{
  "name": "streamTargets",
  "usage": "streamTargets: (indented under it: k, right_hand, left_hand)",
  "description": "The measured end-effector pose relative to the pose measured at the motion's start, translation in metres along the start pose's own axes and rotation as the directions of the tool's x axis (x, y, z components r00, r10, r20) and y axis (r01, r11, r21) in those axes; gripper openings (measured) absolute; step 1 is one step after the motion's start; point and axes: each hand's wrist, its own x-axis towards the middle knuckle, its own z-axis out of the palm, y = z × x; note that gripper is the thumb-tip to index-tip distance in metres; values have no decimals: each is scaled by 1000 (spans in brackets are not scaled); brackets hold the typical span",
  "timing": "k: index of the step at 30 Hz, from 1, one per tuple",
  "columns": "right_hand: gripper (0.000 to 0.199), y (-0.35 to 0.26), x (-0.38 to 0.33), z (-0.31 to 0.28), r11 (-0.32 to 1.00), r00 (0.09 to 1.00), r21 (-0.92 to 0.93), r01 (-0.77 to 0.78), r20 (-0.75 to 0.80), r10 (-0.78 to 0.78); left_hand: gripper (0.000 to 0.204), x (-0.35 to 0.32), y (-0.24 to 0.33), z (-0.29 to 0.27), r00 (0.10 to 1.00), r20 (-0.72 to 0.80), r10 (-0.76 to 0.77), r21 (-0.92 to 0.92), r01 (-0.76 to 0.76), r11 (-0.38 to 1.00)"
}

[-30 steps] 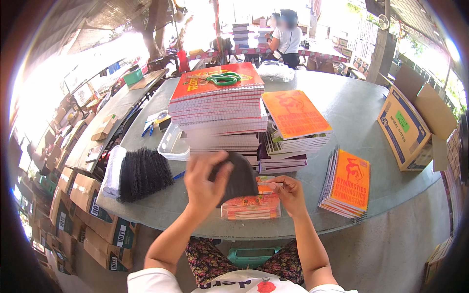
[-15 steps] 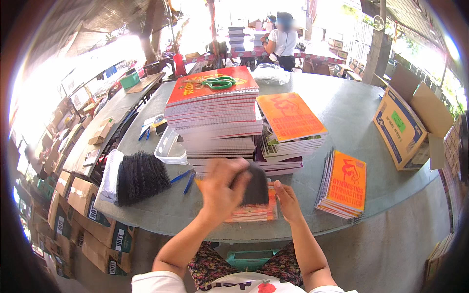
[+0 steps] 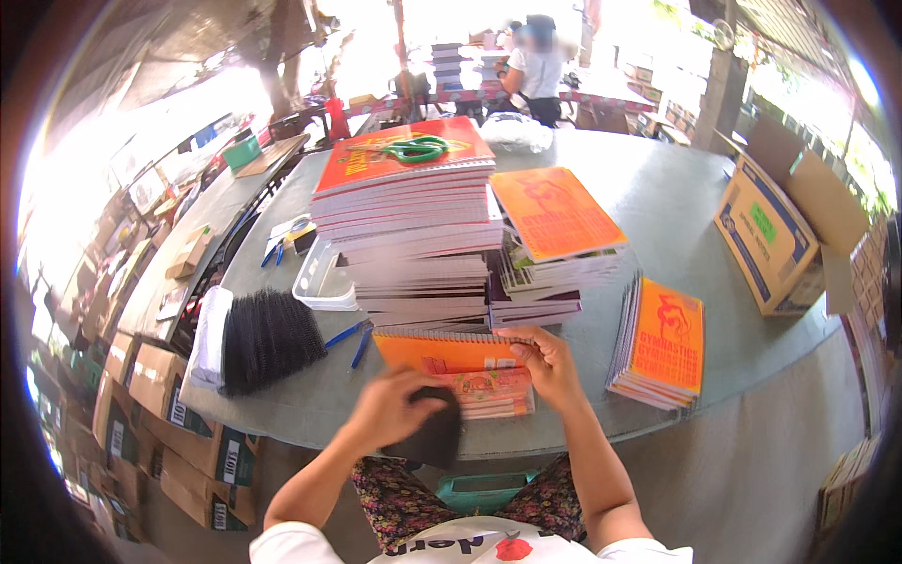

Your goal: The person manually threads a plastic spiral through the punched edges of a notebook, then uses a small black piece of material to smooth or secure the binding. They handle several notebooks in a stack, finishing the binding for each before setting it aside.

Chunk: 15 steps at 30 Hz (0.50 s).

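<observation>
My left hand (image 3: 390,409) is closed on a dark, flat piece with a rounded edge (image 3: 440,430), blurred and held low by the table's near edge. With thumb and fingers, my right hand (image 3: 552,368) grips the right end of an orange spiral notebook (image 3: 404,350), where its dark coil runs along the far edge. That notebook lies tilted against a low stack of orange-pink notebooks (image 3: 493,406). A blue-handled hand tool (image 3: 360,348) rests left of it. Farther left lies a bundle of black spiral binding coils (image 3: 272,338).
A tall stack of notebooks (image 3: 404,221) bears green-handled scissors (image 3: 418,148). Beside it are more orange-topped notebooks (image 3: 559,211) and a white plastic bin (image 3: 324,282). At right stand another notebook pile (image 3: 669,343) and an open carton (image 3: 766,235). A person (image 3: 540,75) works beyond.
My left hand has moved down and left with the dark piece, off the notebook. The orange notebook's coiled edge now shows, and my right hand has moved up slightly onto its end.
</observation>
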Motion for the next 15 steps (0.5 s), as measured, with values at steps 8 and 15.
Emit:
streamTargets:
  k: [8,15]
  right_hand:
    - [22,7,1,11,939,992,323,-117,88,93]
    - [22,15,-13,0,969,979,141,-204,56,198]
  left_hand:
    - [20,-65,-78,-35,966,-221,-137,466,228,855]
    - [24,62,46,23,921,-94,379,312,-334,889]
